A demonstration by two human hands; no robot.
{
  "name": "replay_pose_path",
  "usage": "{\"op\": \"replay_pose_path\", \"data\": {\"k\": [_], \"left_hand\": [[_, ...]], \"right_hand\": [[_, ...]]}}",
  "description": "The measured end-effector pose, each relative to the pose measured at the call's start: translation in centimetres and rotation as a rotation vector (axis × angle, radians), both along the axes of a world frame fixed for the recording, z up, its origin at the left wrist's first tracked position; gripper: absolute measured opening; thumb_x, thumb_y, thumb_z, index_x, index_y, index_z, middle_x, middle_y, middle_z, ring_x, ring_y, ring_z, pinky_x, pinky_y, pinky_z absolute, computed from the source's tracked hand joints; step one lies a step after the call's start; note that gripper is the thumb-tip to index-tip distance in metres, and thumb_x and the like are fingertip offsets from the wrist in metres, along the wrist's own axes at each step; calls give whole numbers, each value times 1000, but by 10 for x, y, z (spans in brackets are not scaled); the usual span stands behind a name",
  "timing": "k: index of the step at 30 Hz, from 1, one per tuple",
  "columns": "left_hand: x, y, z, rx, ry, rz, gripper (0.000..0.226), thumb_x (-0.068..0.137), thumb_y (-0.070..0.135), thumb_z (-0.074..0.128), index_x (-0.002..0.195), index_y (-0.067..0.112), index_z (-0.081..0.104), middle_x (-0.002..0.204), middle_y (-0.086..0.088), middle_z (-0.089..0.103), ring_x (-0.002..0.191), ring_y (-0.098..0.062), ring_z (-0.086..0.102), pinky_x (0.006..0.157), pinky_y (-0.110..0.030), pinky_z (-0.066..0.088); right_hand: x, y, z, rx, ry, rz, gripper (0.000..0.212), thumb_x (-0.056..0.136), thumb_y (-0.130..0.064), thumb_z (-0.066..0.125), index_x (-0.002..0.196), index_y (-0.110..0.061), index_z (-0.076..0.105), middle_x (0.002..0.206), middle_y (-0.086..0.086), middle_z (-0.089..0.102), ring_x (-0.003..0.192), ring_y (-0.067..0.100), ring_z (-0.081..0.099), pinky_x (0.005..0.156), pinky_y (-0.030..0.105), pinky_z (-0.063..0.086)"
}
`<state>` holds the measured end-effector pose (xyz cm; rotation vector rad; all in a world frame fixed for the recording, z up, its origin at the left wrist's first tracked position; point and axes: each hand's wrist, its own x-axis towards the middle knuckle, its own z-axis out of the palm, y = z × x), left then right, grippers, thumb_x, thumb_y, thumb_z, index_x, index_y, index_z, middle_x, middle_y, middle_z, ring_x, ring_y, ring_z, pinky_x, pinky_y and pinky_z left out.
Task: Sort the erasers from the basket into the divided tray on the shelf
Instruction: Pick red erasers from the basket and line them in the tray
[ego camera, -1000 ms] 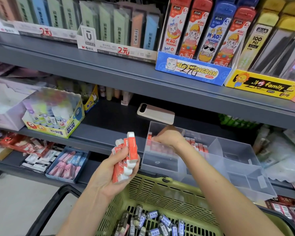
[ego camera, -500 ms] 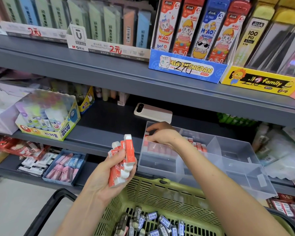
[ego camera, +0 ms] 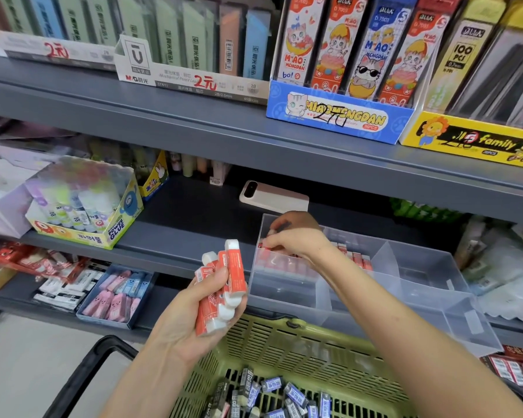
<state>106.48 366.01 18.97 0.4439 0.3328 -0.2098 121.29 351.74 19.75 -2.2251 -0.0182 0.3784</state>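
L hand (ego camera: 194,321) is held above the near-left rim of the green slotted plastic basket (ego camera: 284,342), palm toward the camera, fingers and thumb wrapped round a bunch of orange-sleeved white erasers (ego camera: 228,279) that stand roughly upright, white ends showing top and bottom; R hand (ego camera: 298,239) reaches over the basket into the clear plastic divided tray (ego camera: 420,285), which sits on the front edge of the grey metal shelf (ego camera: 187,239) w/ its near side overhanging the basket; R fingers are curled down into the tray's back-left compartment, tips at the left end of a row of orange-sleeved erasers (ego camera: 357,259) standing on edge along that compartment's back wall; hand covers the contact, so can't tell whether it pinches one eraser or just presses on the row; the tray's other compartments (front ones and right side) show only clear plastic; in the basket bottom lies a loose heap of dark- and blue-sleeved erasers (ego camera: 272,393), and its black handle (ego camera: 82,366) hangs down at left; behind the tray, further back on the same shelf, a white slab-shaped device w/ a dark lens (ego camera: 274,197) lies flat; to the left, well apart from the tray, stands a yellow cardboard box of glue sticks (ego camera: 82,212).
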Motion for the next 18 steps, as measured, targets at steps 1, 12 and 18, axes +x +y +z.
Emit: {"op": "replay_pose_path", "data": {"k": [1,12,18], "left_hand": [[0,0,0,1,1,2,121,2,3,95,116,7,55,74,-12,68,53,-22,66,41,-29,53],[0,-1,4,-15,39,24,123,3,2,94,119,7,56,76,-12,69,54,-21,67,43,-29,54],[2,-3,3,-18,51,45,109,15,4,96,117,7,57,73,-11,69,56,-20,67,45,-30,55]], "right_hand": [[-1,0,1,88,49,-53,26,63,0,78,77,-16,63,80,3,68,73,17,69,64,28,59],[-3,8,5,-365,-127,191,36,83,-4,57,114,-20,67,121,-1,63,107,17,60,90,21,46],[-33,-4,24,-144,-261,62,20,86,-32,62,102,-20,68,89,0,72,81,13,66,74,30,54]]}}
